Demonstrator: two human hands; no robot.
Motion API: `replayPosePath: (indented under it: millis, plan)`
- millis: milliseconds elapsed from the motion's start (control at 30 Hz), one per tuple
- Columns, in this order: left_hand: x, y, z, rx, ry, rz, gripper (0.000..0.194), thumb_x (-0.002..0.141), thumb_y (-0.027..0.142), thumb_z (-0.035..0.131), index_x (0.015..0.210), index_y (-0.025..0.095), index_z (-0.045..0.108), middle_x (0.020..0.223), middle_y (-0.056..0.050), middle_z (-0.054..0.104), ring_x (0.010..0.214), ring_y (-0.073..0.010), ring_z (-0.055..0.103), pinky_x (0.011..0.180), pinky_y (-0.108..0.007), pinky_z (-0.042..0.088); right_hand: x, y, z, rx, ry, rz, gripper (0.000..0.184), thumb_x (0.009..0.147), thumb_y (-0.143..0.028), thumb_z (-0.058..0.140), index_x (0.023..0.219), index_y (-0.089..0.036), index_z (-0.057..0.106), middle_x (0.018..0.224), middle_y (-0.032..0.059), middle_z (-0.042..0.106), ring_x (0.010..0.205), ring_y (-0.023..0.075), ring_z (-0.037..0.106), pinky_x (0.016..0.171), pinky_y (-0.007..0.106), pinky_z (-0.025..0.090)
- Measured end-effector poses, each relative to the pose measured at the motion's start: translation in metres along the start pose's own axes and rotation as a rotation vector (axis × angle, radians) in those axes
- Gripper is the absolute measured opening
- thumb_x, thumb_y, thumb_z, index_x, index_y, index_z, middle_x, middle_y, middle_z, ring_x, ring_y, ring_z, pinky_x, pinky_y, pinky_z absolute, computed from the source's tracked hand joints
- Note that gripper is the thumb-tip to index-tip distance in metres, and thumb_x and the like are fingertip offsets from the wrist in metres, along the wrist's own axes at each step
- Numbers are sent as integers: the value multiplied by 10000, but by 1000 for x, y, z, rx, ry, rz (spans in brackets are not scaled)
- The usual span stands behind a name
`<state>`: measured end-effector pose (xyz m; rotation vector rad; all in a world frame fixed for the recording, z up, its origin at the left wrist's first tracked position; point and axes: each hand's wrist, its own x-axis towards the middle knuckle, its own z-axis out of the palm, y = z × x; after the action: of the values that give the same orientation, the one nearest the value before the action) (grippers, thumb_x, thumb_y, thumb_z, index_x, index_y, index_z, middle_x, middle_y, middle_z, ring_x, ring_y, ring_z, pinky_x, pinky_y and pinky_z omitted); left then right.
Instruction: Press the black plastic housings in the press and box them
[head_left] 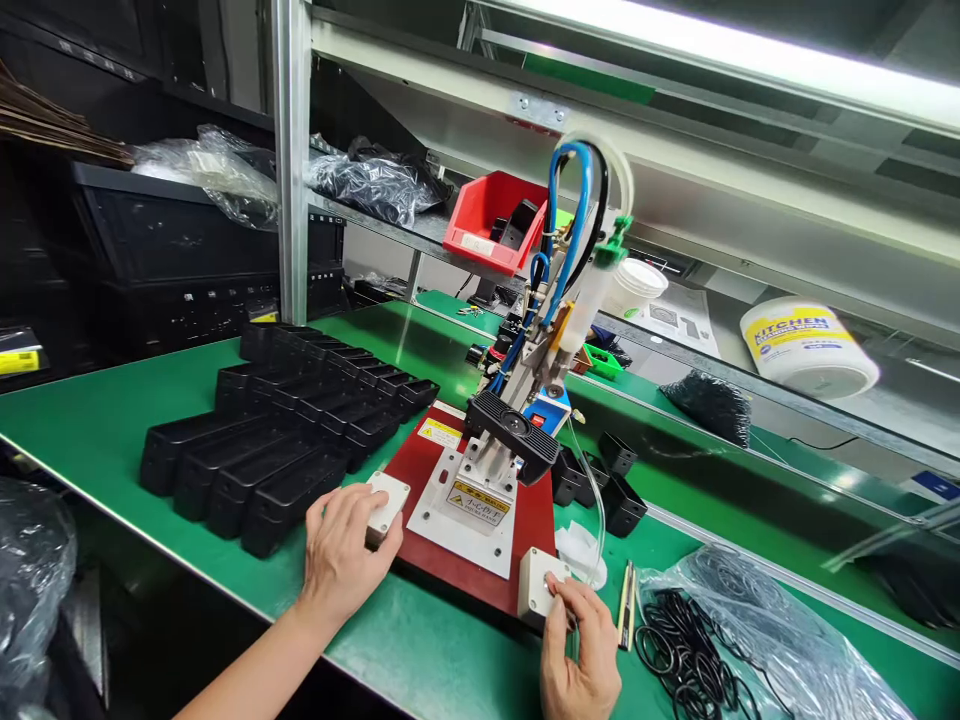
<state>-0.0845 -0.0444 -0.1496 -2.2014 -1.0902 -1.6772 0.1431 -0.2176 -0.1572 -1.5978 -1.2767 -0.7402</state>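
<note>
A small machine on a dark red base (534,512) stands in front of me, with a black rectangular housing (513,425) with a round centre on its fixture. My left hand (341,555) is closed about the left white button box (391,494), fingers over its top and thumb along its side. On the right white button box (538,580), the index finger of my right hand (581,640) touches the button area; its thumb is at the box's near edge and the other fingers are curled. An upright syringe-like tube (587,305) with a green cap is fixed to the machine.
Rows of black housings (259,480) lie left of the machine. Small black blocks (622,505), tweezers (626,605) and black rubber rings (686,650) on a plastic bag are to the right. A red bin (480,225) and a wipes tub (806,345) sit on the shelf above.
</note>
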Motion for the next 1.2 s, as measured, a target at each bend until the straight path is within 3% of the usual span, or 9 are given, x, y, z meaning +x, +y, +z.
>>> replayPosePath:
  millis: [133,433,1200]
  plan:
    - [-7,-5,0,-131,-17,21,221,799,138,643,990,167,537,959,-79,665,983,-237,612,868,-402,449,-7,-1,2,76,-27,40,233,929,-251,483,1123,-198,601,1085,83,629,1053,222,552,914,401,421]
    - [-7,-2,0,-196,-76,-26,210,830,121,594,1026,173,538,1079,-104,617,1058,-250,564,898,-440,471,-15,13,7,165,-47,388,348,922,-453,456,1069,-177,608,1236,129,583,1162,278,531,981,485,400]
    - [-8,-3,-2,-212,-106,-33,198,831,115,588,1015,180,555,1092,-99,606,1073,-248,559,928,-439,482,-13,13,6,181,-100,365,340,928,-441,447,1038,-172,622,1255,133,569,1184,279,516,971,473,397]
